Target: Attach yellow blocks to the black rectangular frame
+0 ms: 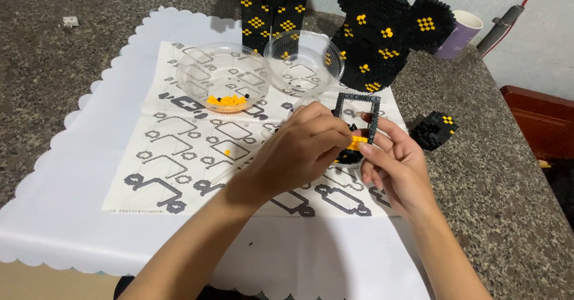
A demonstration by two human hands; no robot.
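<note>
**Operator:** Head view has both of my hands over the printed paper instruction sheet. My right hand holds the hollow rectangular frame of small black building bricks at its lower edge, with its long axis upright and the top leaning slightly away from me.

**Spotter:** And the left?

**Operator:** My left hand comes in from the left, its fingers closed in a pinch on a short orange brick piece. That piece sits right at the frame's lower edge, touching my right thumb. It lies just to the right of my left fingertips, so the two hands meet there.

**Spotter:** Where's the supply?

**Operator:** Up and to the left, well apart from both hands: a clear round plastic bowl holding orange bricks, nearer my left hand. A second clear bowl stands beside it. The tall black-and-orange brick figure stands behind.
</note>
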